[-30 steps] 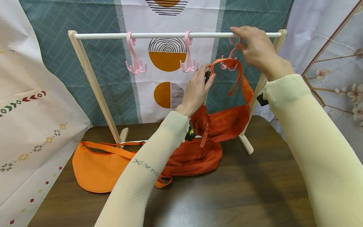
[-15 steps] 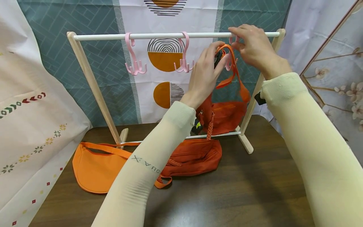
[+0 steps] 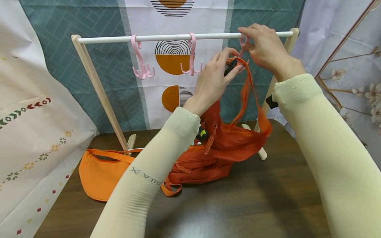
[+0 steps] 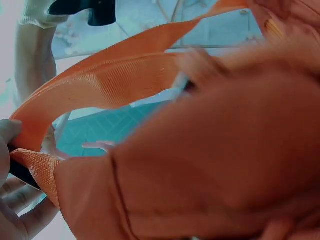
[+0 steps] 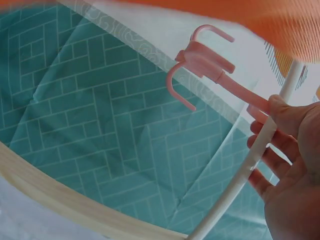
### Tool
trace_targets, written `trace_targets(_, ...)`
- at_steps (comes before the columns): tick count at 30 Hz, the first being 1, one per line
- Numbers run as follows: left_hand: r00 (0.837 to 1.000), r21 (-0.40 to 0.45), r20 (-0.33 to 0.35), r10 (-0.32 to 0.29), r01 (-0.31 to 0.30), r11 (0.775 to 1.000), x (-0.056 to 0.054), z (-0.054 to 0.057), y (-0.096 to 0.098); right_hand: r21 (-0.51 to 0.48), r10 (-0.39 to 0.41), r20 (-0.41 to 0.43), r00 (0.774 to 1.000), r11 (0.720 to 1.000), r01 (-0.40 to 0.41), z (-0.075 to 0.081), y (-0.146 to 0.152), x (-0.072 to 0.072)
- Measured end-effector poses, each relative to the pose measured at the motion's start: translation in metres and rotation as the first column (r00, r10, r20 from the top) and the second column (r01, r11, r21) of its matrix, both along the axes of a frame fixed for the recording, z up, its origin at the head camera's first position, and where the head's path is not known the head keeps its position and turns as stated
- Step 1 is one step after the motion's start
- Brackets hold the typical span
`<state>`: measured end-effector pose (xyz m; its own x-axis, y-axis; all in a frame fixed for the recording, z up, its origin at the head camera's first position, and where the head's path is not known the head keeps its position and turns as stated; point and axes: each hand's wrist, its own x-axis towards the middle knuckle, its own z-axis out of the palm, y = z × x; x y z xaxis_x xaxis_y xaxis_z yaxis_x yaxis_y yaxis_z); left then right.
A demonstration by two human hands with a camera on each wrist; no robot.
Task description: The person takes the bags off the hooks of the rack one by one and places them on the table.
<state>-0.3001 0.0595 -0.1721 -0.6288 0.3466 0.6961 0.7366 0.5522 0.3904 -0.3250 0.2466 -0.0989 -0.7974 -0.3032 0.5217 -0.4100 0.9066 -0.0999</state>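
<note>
My left hand (image 3: 212, 77) grips the orange strap (image 3: 249, 79) of a rust-orange sling bag (image 3: 238, 145) at its black buckle (image 3: 230, 67). The bag hangs below that hand, in front of the rack, with its strap looping out to the right. It fills much of the left wrist view. At the right end of the white rail (image 3: 166, 38), my right hand (image 3: 263, 49) holds a pink hook (image 5: 200, 60) by its upper stem, thumb on the stem and fingers behind the rail. In the right wrist view the hook's prongs bear nothing. The strap is close beside this hook.
Two more pink hooks, one at the left (image 3: 143, 67) and one in the middle (image 3: 191, 62), hang from the rail. On the wooden table (image 3: 226, 211) lie a bright orange bag (image 3: 101, 178) and a rust-orange bag (image 3: 199, 168). Wooden posts (image 3: 99, 92) support the rail.
My left hand has risen and moved right, bringing the strap close to the right hook. The bag rose, then swung lower and forward. The middle hook has shifted left; my right hand stays at the rail.
</note>
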Motion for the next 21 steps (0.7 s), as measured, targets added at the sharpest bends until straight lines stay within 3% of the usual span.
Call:
trace_targets(7, 1.0, -0.045, 0.006, 0.001, 0.0, 0.999, -0.002, -0.002, -0.009, -0.027, 0.019, 0.054, 0.998, 0.999, -0.017, -0.001, 0.0, 0.003)
trace_targets(13, 1.0, -0.055, 0.005, 0.022, -0.022, 0.998, -0.003, -0.003, -0.017, -0.115, 0.049, 0.033, 0.998, 0.992, -0.045, -0.009, 0.001, 0.008)
trace_targets(21, 0.998, -0.087, -0.027, 0.049, -0.051, 0.995, -0.001, 0.003, -0.024, -0.273, 0.099, -0.115, 0.988, 0.953, -0.128, -0.039, 0.009, 0.027)
